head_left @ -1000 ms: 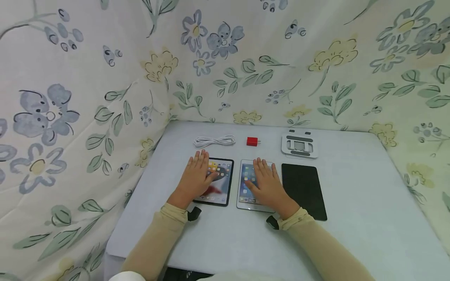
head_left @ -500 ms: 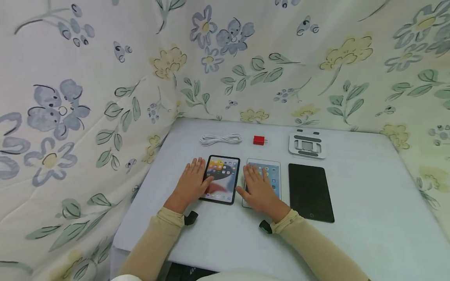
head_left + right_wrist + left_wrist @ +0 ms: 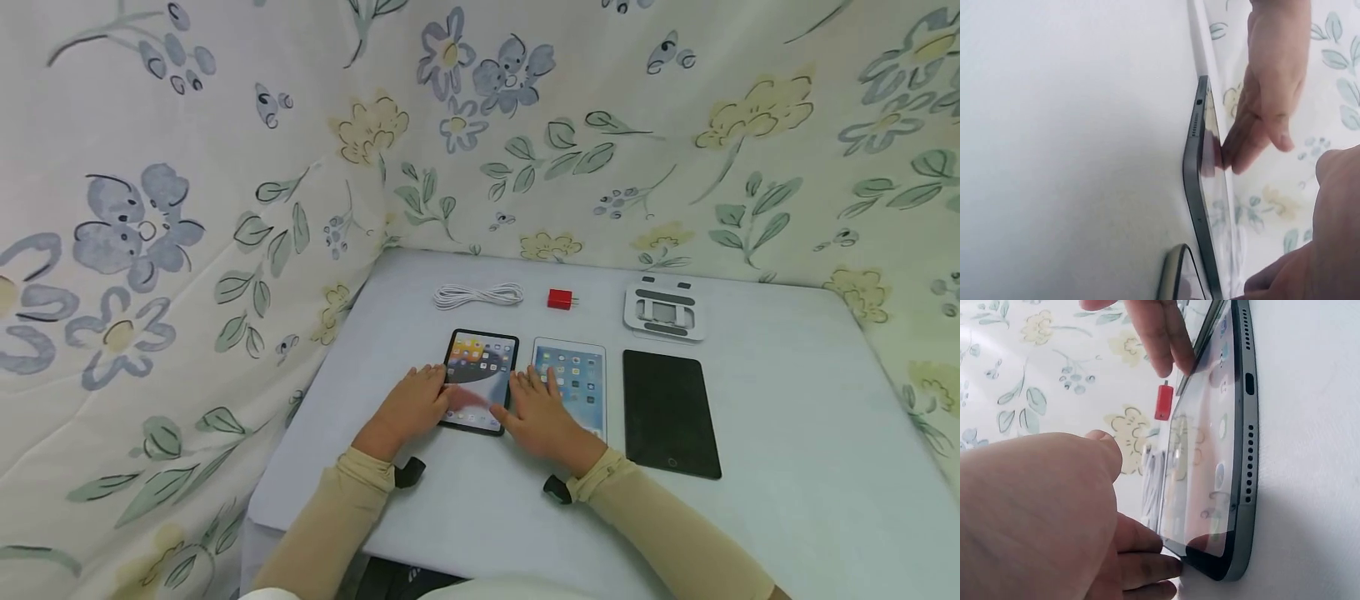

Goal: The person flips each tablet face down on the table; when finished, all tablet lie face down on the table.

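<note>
The black-framed lit tablet (image 3: 480,381) at the desk's near-left edge is now flanked and touched, no longer covered, by the left hand (image 3: 408,407) and right hand (image 3: 542,414) (fingers straight, together), suggesting lifting.

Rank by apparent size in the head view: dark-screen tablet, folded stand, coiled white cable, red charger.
1. dark-screen tablet, largest.
2. and 3. folded stand and coiled white cable: near alike in width; the stand looks deeper, so likely bigger.
4. red charger, smallest.
The tablet lies nearer the camera, which enlarges it somewhat.
</note>
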Motion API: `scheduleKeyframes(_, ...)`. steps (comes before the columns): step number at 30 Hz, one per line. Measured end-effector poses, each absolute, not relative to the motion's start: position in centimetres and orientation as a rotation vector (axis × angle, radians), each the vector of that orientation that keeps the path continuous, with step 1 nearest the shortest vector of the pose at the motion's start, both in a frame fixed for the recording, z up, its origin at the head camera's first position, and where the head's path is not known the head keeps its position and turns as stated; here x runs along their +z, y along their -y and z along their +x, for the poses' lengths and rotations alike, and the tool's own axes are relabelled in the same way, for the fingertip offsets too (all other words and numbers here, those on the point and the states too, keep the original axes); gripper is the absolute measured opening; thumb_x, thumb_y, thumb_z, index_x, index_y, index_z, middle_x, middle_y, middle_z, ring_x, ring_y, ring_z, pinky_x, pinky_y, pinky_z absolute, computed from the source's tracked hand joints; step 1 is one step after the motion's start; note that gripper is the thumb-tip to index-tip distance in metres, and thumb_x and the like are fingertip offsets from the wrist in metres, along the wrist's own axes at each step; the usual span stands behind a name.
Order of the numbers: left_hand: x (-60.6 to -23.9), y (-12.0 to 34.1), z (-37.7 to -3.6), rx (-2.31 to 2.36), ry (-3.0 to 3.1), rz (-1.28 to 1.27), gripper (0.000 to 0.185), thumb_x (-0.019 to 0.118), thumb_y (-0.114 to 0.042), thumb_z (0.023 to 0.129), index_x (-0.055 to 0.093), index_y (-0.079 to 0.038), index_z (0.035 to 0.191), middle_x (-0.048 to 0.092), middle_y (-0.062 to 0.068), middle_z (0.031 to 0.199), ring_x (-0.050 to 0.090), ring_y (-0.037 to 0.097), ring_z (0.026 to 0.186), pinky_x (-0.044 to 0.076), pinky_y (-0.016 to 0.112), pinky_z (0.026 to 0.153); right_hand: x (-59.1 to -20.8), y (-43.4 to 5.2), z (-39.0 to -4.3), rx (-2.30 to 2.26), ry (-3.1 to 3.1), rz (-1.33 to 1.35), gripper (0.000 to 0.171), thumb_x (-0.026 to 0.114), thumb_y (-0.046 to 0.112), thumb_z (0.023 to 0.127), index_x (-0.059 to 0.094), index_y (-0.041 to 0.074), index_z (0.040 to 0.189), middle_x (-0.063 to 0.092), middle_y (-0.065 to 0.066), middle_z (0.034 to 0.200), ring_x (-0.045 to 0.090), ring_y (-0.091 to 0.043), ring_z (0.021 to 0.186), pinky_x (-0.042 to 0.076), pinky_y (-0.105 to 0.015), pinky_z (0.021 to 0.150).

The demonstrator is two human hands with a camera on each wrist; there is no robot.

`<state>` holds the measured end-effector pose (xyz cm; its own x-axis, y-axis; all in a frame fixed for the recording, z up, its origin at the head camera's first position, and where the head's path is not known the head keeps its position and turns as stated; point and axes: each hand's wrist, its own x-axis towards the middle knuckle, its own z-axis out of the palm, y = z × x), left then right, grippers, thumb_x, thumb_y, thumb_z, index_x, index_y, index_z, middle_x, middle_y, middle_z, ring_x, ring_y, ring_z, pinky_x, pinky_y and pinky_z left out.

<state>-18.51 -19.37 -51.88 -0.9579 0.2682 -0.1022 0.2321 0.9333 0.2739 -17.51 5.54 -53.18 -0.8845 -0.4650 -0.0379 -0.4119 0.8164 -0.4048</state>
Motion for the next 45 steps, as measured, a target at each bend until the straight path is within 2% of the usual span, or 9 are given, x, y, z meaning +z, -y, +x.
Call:
scheduleKeyframes(7,-52.0,18.5,-18.7,0.550,-3.001,0.365,0.061,0.040,-0.040,0.103,0.043,0.007,0.142,0.055,0.020,0.135,0.049,0.032,0.128,0.023,0.053,0.112,-53.2,-5.2,-17.3,-0.623,-2.839,-0.726,0.082,0.034,0.064,0.098,0.031,0.002,0.151,0.029,-0.017,0.155,0.011,-0.034,0.146,-0.007,-0.054,0.114)
scheduleKeyframes(10,-51.8,18.1,-18.8,0.725,-2.969,0.233,0.056,0.044,-0.039,0.102,0.047,0.003,0.139,0.061,0.018,0.126,0.055,0.032,0.120,0.035,0.054,0.105,-53.1,-5.0,-17.3,-0.632,-2.821,-0.733,0.084,0.037,0.065,0.096,0.032,0.002,0.151,0.029,-0.018,0.155,0.010,-0.033,0.147,-0.007,-0.054,0.114)
scheduleKeyframes(14,-51.0,17.7,-19.1,0.947,-2.848,-0.040,0.058,0.047,-0.041,0.100,0.044,-0.001,0.142,0.062,0.014,0.124,0.057,0.028,0.114,0.046,0.048,0.093,-53.1,-4.9,-17.2,-0.606,-2.813,-0.731,0.086,0.038,0.067,0.095,0.030,0.004,0.152,0.028,-0.018,0.155,0.008,-0.030,0.147,-0.007,-0.052,0.115)
scheduleKeyframes(17,-50.4,17.5,-19.3,1.051,-2.763,-0.195,0.064,0.048,-0.041,0.099,0.038,0.000,0.147,0.060,0.012,0.127,0.057,0.026,0.112,0.047,0.046,0.092,-53.2,-4.8,-17.1,-0.598,-2.810,-0.737,0.086,0.038,0.067,0.095,0.030,0.004,0.153,0.027,-0.017,0.155,0.008,-0.030,0.147,-0.007,-0.052,0.115)
scheduleKeyframes(20,-49.9,17.4,-19.4,1.131,-2.690,-0.298,0.064,0.048,-0.042,0.099,0.039,-0.001,0.146,0.058,0.012,0.129,0.055,0.027,0.113,0.046,0.048,0.094,-53.2,-4.8,-17.1,-0.596,-2.809,-0.742,0.086,0.038,0.067,0.094,0.029,0.005,0.153,0.027,-0.018,0.155,0.009,-0.031,0.147,-0.006,-0.053,0.115)
scheduleKeyframes(30,-49.0,17.1,-19.5,1.311,-2.527,-0.436,0.062,0.046,-0.044,0.098,0.041,-0.003,0.145,0.048,0.016,0.141,0.045,0.031,0.129,0.038,0.054,0.104,-52.7,-4.9,-16.9,-0.622,-2.800,-0.735,0.086,0.040,0.067,0.094,0.029,0.006,0.153,0.028,-0.020,0.155,0.010,-0.033,0.147,-0.007,-0.053,0.115)
scheduleKeyframes(39,-47.7,17.3,-19.5,1.441,-2.587,-0.370,0.058,0.052,-0.040,0.097,0.046,-0.003,0.141,0.055,0.014,0.135,0.049,0.028,0.125,0.039,0.049,0.103,-52.6,-5.0,-17.0,-0.568,-2.819,-0.753,0.089,0.034,0.070,0.094,0.026,0.006,0.154,0.027,-0.021,0.155,0.009,-0.034,0.147,-0.006,-0.053,0.115)
scheduleKeyframes(45,-47.2,17.1,-19.4,1.420,-2.612,-0.332,0.058,0.055,-0.037,0.097,0.044,-0.003,0.142,0.056,0.013,0.133,0.051,0.027,0.124,0.042,0.048,0.101,-52.6,-4.9,-17.1,-0.556,-2.824,-0.743,0.088,0.033,0.071,0.094,0.027,0.008,0.154,0.027,-0.019,0.155,0.010,-0.034,0.147,-0.007,-0.052,0.115)
